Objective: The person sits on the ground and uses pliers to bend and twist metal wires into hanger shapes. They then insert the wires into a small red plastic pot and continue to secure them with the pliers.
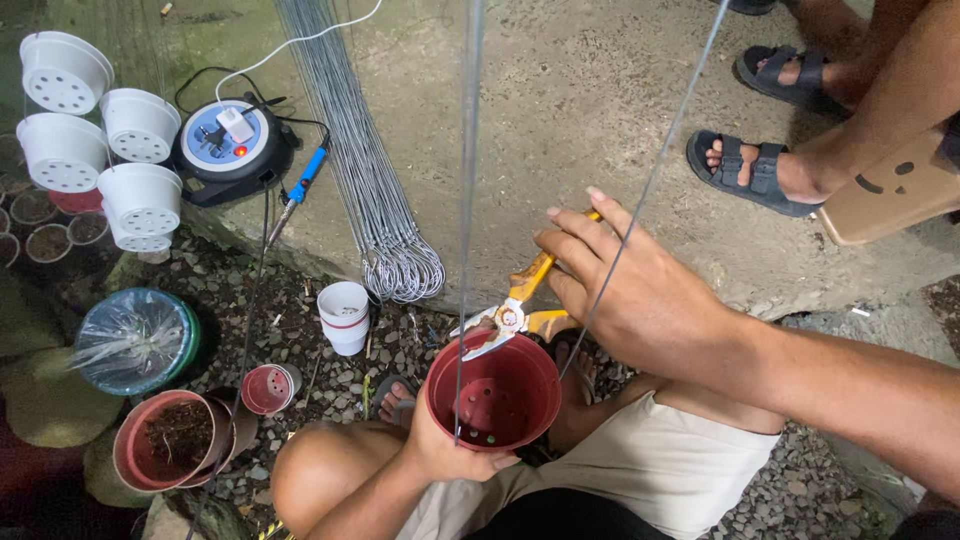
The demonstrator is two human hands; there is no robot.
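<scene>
I cup my left hand (440, 445) around the red pot (493, 395) at lower centre, steadying its rim for the yellow-handled pliers (515, 305) my right hand (635, 295) squeezes beside two hanging wires (466, 200).

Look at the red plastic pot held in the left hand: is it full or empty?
Empty. The red pot shows its bare inside and drainage holes; no soil is visible, only a thin wire running down into it.

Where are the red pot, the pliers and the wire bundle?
red pot (500, 405), head view, inner wall near the holed bottom.
pliers (510, 315), head view, at the pivot between jaws and yellow handles.
wire bundle (375, 200), head view, middle of the straight grey strands on the concrete.
</scene>
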